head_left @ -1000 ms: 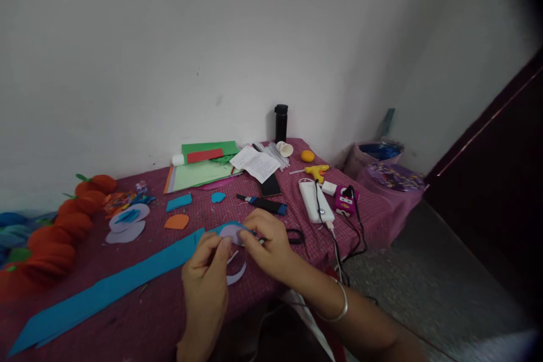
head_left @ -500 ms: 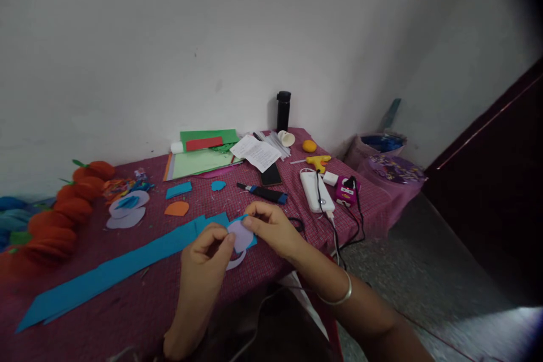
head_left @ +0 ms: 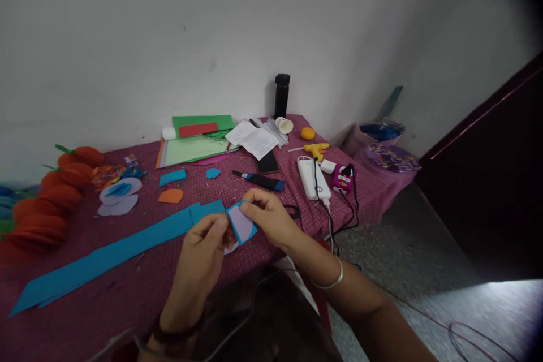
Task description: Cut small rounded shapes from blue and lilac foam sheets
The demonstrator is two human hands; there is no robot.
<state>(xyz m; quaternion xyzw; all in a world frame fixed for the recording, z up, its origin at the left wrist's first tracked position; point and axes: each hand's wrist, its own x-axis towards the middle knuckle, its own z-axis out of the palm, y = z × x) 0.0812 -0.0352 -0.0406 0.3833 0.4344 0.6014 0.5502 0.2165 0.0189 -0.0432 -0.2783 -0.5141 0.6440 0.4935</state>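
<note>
head view: far left of frame, orange cutouts (head_left: 48, 198) lie overlapped in a row, prob to save space. just right of them, a scrap heap (head_left: 111, 175), w/ lilac discs (head_left: 119, 205) below it, one partly over the other. long blue strip (head_left: 139, 237) runs from lower left up to mid frame, prob laid flat so it doesn't crease. small blue rectangle (head_left: 172, 177), orange pc (head_left: 171, 196) & blue cutout (head_left: 213, 172) sit apart above it, i'd guess so they don't get mixed up. centre of frame: lilac pc (head_left: 240, 225) lies against blue pc (head_left: 250, 236), blue showing along the edges; both are raised & tilted toward the camera, prob to keep the edges in sight. right of that, cutter (head_left: 263, 181) & a dark loop (head_left: 298, 213), maybe a scissors handle, lie nr the hands, prob for easy reach; yellow glue gun (head_left: 316, 151) rests farther up, nr the white power unit (head_left: 313, 179)

hands, l to r: left hand (head_left: 203, 251), lower centre, thumb & fingers curled close, tips at the pcs' left edge; can't tell if they pinch it or just touch. lilac offcut (head_left: 231, 248) shows just below. right hand (head_left: 271, 219), right of centre, thumb & fingers clamped on the pcs' upper edge, thumb in front, hardly any gap btwn tips
</note>
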